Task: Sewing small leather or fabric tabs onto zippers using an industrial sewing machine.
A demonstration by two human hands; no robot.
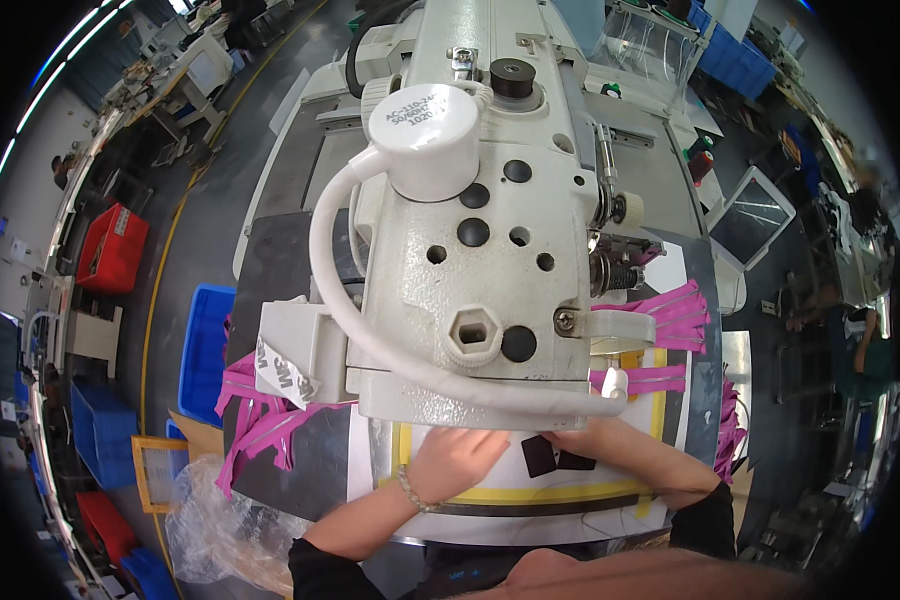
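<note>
A large white sewing machine head [470,300] fills the middle of the view and overhangs both hands. Just below its front edge, my left hand [460,462] lies low over the yellow-edged work plate [530,494], fingers bent and tips hidden under the machine. My right hand [585,436] reaches in from the right, its fingers mostly covered by the machine. Between the hands lie a small black flat piece [540,456] and another black piece [576,461], the right hand being nearest to them. Whether either hand grips anything is hidden.
Magenta zipper strips [670,318] lie right of the machine, and more magenta strips [270,420] hang at the left. A white flexible lamp tube [328,250] curves over the machine. Blue bin [204,350] and clear plastic bag [220,525] are at left; a tablet screen [753,215] stands at right.
</note>
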